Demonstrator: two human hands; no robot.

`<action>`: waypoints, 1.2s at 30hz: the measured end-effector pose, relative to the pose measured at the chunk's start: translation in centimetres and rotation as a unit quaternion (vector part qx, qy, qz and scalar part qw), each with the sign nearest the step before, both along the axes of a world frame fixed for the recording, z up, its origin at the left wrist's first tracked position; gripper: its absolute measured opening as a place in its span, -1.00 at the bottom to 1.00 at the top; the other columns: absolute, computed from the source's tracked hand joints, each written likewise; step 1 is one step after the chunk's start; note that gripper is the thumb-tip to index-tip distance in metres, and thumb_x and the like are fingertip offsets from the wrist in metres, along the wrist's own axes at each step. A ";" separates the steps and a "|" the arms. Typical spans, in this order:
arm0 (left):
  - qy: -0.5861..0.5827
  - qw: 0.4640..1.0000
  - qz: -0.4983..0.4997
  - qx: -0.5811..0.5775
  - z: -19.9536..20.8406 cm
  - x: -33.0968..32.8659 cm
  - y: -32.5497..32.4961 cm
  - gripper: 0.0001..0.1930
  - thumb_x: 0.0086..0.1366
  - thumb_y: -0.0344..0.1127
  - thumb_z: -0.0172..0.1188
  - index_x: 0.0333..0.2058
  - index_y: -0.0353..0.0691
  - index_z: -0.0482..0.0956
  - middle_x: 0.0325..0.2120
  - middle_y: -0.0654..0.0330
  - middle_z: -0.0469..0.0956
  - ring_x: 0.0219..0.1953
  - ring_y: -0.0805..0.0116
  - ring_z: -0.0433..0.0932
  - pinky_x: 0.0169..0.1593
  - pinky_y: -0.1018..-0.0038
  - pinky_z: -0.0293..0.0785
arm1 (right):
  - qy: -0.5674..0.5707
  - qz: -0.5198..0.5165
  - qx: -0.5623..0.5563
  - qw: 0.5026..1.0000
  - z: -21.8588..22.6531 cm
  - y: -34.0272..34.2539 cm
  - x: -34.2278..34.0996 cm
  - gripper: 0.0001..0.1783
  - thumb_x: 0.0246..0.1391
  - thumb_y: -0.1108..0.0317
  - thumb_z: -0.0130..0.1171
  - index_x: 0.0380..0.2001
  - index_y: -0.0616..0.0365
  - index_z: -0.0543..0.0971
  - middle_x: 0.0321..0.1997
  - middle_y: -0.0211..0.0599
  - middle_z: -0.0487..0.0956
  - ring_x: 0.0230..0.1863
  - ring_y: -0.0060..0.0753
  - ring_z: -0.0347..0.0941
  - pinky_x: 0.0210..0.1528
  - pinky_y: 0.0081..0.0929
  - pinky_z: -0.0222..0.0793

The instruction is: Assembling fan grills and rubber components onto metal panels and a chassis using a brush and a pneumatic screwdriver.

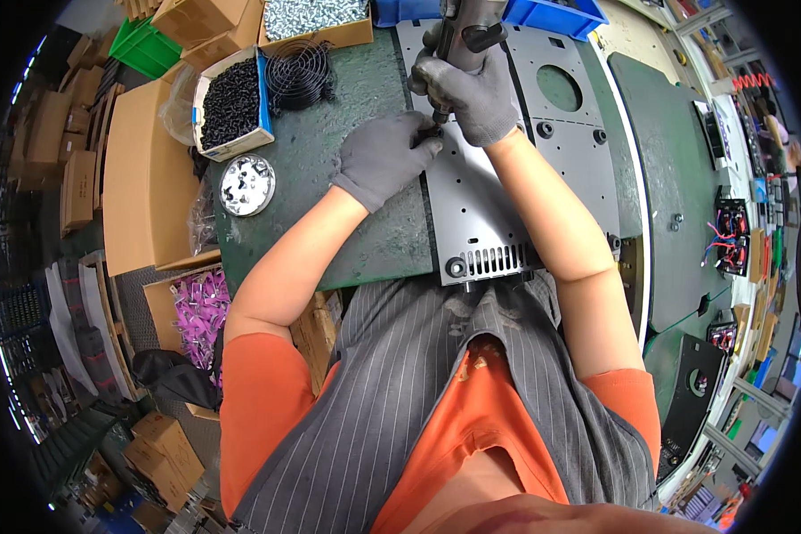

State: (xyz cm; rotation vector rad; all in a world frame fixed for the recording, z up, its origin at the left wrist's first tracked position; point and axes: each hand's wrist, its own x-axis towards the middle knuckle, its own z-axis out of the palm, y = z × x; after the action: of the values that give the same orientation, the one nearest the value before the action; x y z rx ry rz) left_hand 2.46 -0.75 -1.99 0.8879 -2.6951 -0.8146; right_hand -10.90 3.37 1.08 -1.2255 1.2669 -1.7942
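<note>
My right hand (pixel 473 98), in a grey glove, grips a dark power screwdriver (pixel 465 43) that points down at a metal panel. Its bit ends by the left edge of the grey panel (pixel 472 191). Close beside the bit, my gloved left hand (pixel 384 158) has its thumb and fingers drawn together at that edge; whatever they pinch is hidden. A round black foot (pixel 456 267) sits at the panel's near left corner, next to a row of slots. On the adjoining panel (pixel 578 169), with its large round hole, is another black foot (pixel 546 130).
Left on the green bench (pixel 329 240) are a box of black screws (pixel 231 102), black wire fan guards (pixel 297 76) and a round dish of small parts (pixel 247 185). Silver screws (pixel 316 16) fill a box behind. A carton of purple parts (pixel 200 311) stands below left.
</note>
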 end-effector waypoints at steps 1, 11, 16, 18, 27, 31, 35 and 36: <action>-0.015 1.000 0.002 0.000 0.2 0.0 0.1 -0.67 0.08 -0.04 0.10 -0.25 -0.08 0.56 -0.34 0.12 0.57 -0.27 0.12 0.54 -0.21 0.28 0.44 | -0.002 0.003 -0.003 1.000 0.2 0.1 0.1 -0.69 -0.13 0.42 0.10 -0.26 0.28 0.35 -0.57 -0.30 0.44 -0.62 -0.56 0.38 -0.60 -0.67 0.25; 0.001 1.000 -0.014 0.013 0.3 -0.6 -0.4 -0.68 0.10 -0.05 0.08 -0.27 -0.10 0.56 -0.34 0.08 0.56 -0.26 0.08 0.53 -0.22 0.25 0.43 | -0.056 0.097 -0.004 0.994 0.2 -0.4 -1.5 -0.60 -0.19 0.46 0.21 -0.21 0.22 0.35 -0.38 -0.33 0.43 -0.44 -0.54 0.42 -0.38 -0.51 0.45; 0.056 0.974 -0.037 0.215 0.0 -0.3 -3.3 -0.67 0.08 -0.18 0.21 -0.20 -0.22 0.57 -0.37 0.12 0.59 -0.29 0.33 0.54 -0.14 0.45 0.41 | -0.104 0.039 -0.090 0.990 2.2 2.5 -0.9 -0.45 -0.26 0.31 0.13 -0.10 0.16 0.26 -0.39 -0.28 0.39 -0.49 -0.35 0.37 -0.40 -0.43 0.34; 0.111 0.978 -0.024 0.176 1.4 -0.8 -6.4 -0.67 0.10 -0.17 0.20 -0.21 -0.24 0.57 -0.36 0.11 0.59 -0.28 0.35 0.53 -0.12 0.45 0.40 | -0.163 0.053 -0.100 0.980 4.0 5.3 -0.4 -0.48 -0.26 0.32 0.13 -0.13 0.14 0.29 -0.45 -0.28 0.40 -0.52 -0.35 0.35 -0.44 -0.42 0.31; 0.210 0.955 0.169 0.121 6.7 -4.8 -24.6 -0.58 0.18 -0.03 0.13 -0.12 -0.24 0.50 -0.32 0.21 0.53 -0.31 0.40 0.47 -0.16 0.48 0.38 | -0.262 0.126 -0.137 0.947 2.6 11.5 1.6 -0.46 -0.32 0.38 0.26 -0.19 0.16 0.29 -0.51 -0.25 0.46 -0.49 -0.30 0.43 -0.41 -0.42 0.38; 0.255 0.896 0.255 0.261 7.8 -4.5 -23.3 -0.64 0.18 -0.12 0.11 -0.11 -0.20 0.45 -0.33 0.27 0.49 -0.37 0.49 0.41 -0.28 0.58 0.36 | -0.264 0.092 -0.105 0.954 2.1 12.5 1.4 -0.48 -0.34 0.40 0.26 -0.22 0.17 0.32 -0.52 -0.27 0.47 -0.48 -0.32 0.44 -0.41 -0.43 0.38; 0.344 0.825 0.244 0.376 7.7 -1.4 -21.8 -0.52 0.11 -0.58 -0.15 0.07 -0.39 0.23 -0.08 0.00 0.39 -0.06 0.18 0.44 -0.02 0.38 0.46 | -0.279 0.102 -0.096 0.950 1.8 12.5 1.4 -0.50 -0.34 0.43 0.23 -0.22 0.17 0.33 -0.52 -0.28 0.48 -0.48 -0.34 0.44 -0.40 -0.43 0.39; 0.340 0.835 0.233 0.364 7.8 -0.7 -20.9 -0.44 0.01 -0.71 -0.25 0.09 -0.48 0.18 -0.09 -0.06 0.39 0.02 0.08 0.40 0.09 0.32 0.42 | -0.283 0.109 -0.098 0.948 1.6 12.6 1.3 -0.50 -0.34 0.42 0.20 -0.21 0.17 0.32 -0.51 -0.27 0.47 -0.49 -0.33 0.43 -0.39 -0.41 0.39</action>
State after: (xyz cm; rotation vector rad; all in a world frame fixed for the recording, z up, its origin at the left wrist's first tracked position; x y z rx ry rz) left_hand 1.72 -21.70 5.83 1.0462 -1.4476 -1.6632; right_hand -9.57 15.93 2.70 -0.8126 0.6177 -1.9427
